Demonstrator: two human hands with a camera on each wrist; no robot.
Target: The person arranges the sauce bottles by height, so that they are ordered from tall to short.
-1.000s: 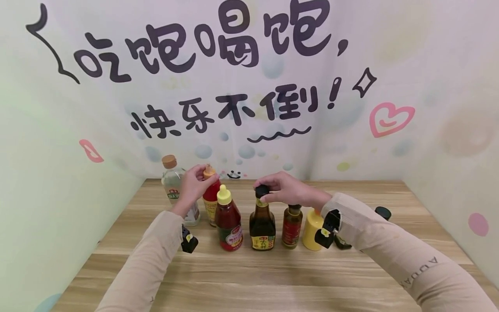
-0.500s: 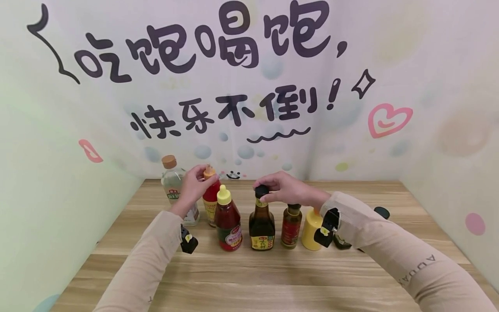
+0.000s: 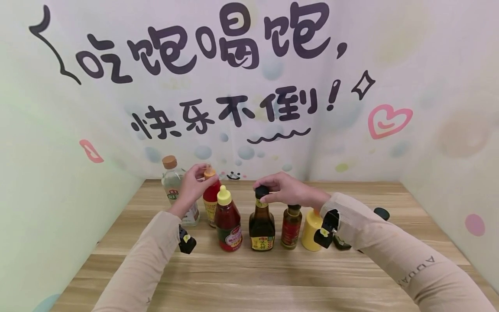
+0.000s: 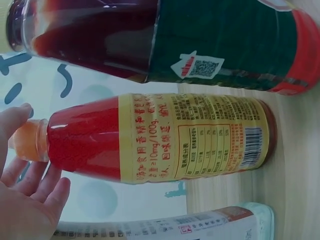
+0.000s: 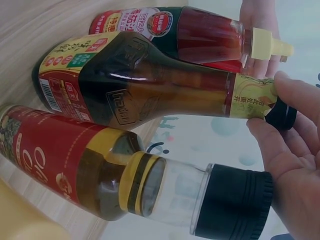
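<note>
In the head view, my left hand point(image 3: 192, 186) holds the orange cap of a red-topped sauce bottle point(image 3: 211, 207) with a yellow label. The left wrist view shows my thumb and fingers on either side of that cap point(image 4: 31, 141). My right hand point(image 3: 290, 188) pinches the black cap of a soy sauce bottle point(image 3: 262, 223) between thumb and fingers. Both bottles stand upright on the table. Between them, nearer the front, is a ketchup bottle point(image 3: 228, 225) with a yellow nozzle. An olive oil bottle point(image 5: 60, 155) with a black cap stands just right of the soy sauce.
A clear bottle point(image 3: 170, 178) with a brown cap stands behind my left wrist. On the right are a yellow bottle point(image 3: 311, 232) and a dark object point(image 3: 342, 243), both partly hidden by my right arm. A dark cap point(image 3: 381, 212) shows behind that arm. Printed cloth point(image 3: 234, 151) backs the wooden table point(image 3: 249, 281).
</note>
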